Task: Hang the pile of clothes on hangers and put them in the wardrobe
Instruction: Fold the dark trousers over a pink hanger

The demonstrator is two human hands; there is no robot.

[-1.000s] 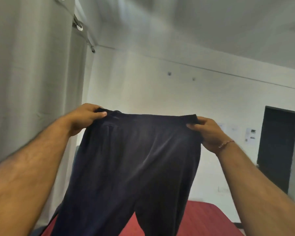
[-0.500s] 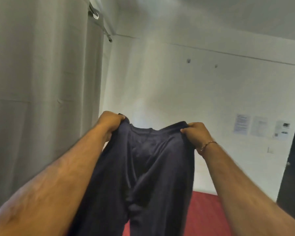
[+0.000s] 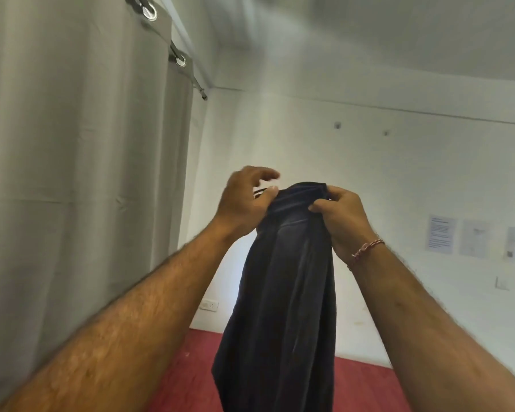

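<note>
Two bare forearms reach up and forward, and between them hang the dark navy trousers [image 3: 283, 292], folded lengthwise into a narrow column that drops out of the bottom of the view. Take the trousers as the landmark. At their top edge the waistband is gathered into a bunch, and both hands meet there. The right hand [image 3: 341, 217] is on the right side of the waistband, thumb and curled fingers pinching the fabric firmly; a red-and-white thread bracelet [image 3: 366, 252] circles that wrist just below. The left hand [image 3: 246, 199] is on the left side of the waistband: its thumb presses against the cloth, while the fingers above are spread loosely and slightly blurred, so whether they grip anything I cannot tell. A thin dark loop or cord shows just beside that thumb, too small to identify. So the garment hangs straight below the grip, held at its very top, with the hands close together.

Left of the trousers, a pale grey curtain [image 3: 81, 173] fills the side, hung by metal eyelets on a rod [image 3: 188, 69]. Below and behind the trousers lies a red surface [image 3: 188, 373]. Beyond them stands a white wall [image 3: 309, 144], with a socket plate [image 3: 208, 305] low to the left of the cloth and three sheets of paper [image 3: 441, 234] pinned well off to the right.
</note>
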